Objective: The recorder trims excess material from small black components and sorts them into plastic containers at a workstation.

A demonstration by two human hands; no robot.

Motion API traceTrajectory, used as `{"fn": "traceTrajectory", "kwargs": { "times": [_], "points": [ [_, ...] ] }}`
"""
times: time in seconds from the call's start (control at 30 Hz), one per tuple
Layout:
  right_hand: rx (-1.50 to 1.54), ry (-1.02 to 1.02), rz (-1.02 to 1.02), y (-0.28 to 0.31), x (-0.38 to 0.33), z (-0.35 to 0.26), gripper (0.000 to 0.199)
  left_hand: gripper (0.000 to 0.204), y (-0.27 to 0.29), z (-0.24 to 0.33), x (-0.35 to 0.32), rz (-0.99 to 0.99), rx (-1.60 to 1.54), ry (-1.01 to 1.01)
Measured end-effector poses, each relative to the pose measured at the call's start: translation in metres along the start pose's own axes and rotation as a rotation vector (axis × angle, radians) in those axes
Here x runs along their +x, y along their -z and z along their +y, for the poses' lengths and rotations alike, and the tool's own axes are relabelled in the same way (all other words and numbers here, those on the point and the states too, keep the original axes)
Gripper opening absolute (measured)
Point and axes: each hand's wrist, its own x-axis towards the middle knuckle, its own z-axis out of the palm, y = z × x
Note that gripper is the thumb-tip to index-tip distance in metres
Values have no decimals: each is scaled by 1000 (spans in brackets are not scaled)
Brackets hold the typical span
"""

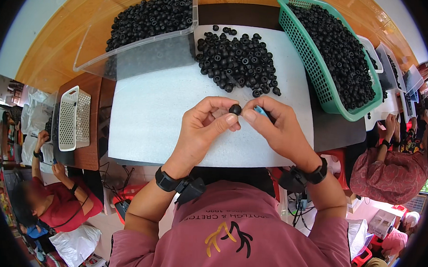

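Observation:
Between the thumb and fingers of my left hand (201, 125) is a small round black part (235, 109), pinched above the white sheet (146, 135). Close on its right, my right hand (283, 131) is closed around a small blue tool (259, 110). Only a short blue piece of that tool shows; its tip and its exact kind are hidden by the fingers. Beyond both hands, a loose pile of similar black parts (237, 60) lies on the sheet, with a few strays at its edges.
A clear plastic bin (145, 57) of black parts stands at the far left, a green basket (318, 86) of them at the far right. A white basket (81, 119) sits on a brown side table. People work on both sides, one in red (69, 208) at left.

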Motion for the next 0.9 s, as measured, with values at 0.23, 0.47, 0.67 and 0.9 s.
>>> {"fn": "traceTrajectory", "kwargs": {
  "times": [0.23,0.47,0.67,0.9],
  "points": [
    [-518,363,50,7,-2,2,24,25,2,0,2,15,-84,-22],
    [-639,429,84,9,-2,3,25,28,5,0,2,-22,-63,-13],
    [-645,439,91,8,-4,2,25,28,2,2,1,-19,-67,-13],
    [-653,462,103,9,-4,3,26,28,1,4,0,-27,-15,-22]
  ]
}}
